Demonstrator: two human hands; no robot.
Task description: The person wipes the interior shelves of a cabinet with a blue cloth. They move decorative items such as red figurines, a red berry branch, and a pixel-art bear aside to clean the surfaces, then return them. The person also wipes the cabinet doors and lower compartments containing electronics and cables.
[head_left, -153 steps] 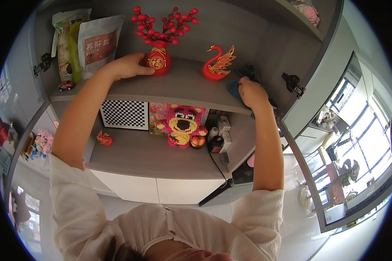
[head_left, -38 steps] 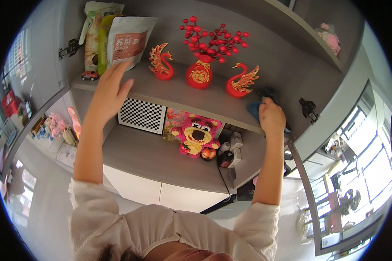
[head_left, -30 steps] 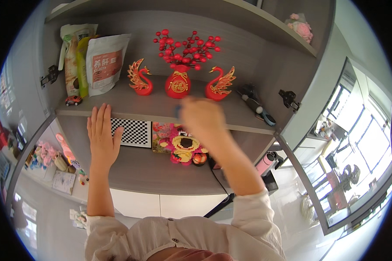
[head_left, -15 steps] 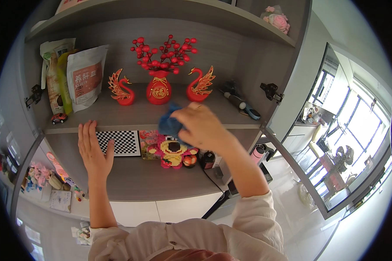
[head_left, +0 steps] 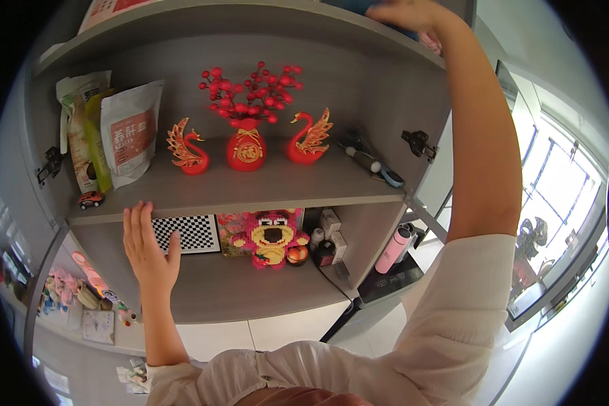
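Apparently, the upper shelf (head_left: 237, 17) was being wiped, blue cloth (head_left: 349, 5) beneath right hand (head_left: 416, 13), grip unclear; left hand (head_left: 150, 249) was spread, empty; flowers (head_left: 432, 42) had to be avoided.

Two hands (head_left: 150, 256), two swans (head_left: 310, 143), one vase (head_left: 245, 154)

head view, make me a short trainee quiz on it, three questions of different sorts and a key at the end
1. Multiple choice: what stands between the left red swan and the right red swan?
a) a pink bottle
b) a red vase
c) a checkered panel

2. True or false: the right hand is higher than the left hand.

3. Fill the gap: the small toy car sits near the ___ end of the shelf that bears the swans.

Key: 1 b; 2 true; 3 left.
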